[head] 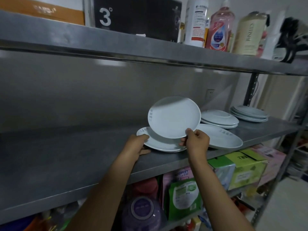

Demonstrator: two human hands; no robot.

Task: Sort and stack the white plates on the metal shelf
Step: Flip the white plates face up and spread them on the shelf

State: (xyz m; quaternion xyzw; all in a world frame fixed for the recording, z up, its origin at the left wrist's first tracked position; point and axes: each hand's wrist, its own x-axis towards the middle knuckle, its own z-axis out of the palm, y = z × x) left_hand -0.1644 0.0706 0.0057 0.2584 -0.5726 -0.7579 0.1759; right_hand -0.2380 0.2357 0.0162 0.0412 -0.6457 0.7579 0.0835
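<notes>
My right hand (196, 140) grips the lower rim of a white round plate (174, 116), tilted up with its face toward me above the metal shelf (75, 160). Below it lies a flat white plate (160, 144); my left hand (138, 145) holds its near left rim. Another white plate (223, 139) lies flat just right of my right hand. Behind it sits a short stack of upturned plates (219, 119), and farther right a second stack of plates (250, 114).
The upper shelf (150, 47) carries boxes and bottles (220, 30) close overhead. A shelf post (251, 89) stands at the back right. Packages and boxes (241, 169) fill the level below. The left half of the middle shelf is bare metal.
</notes>
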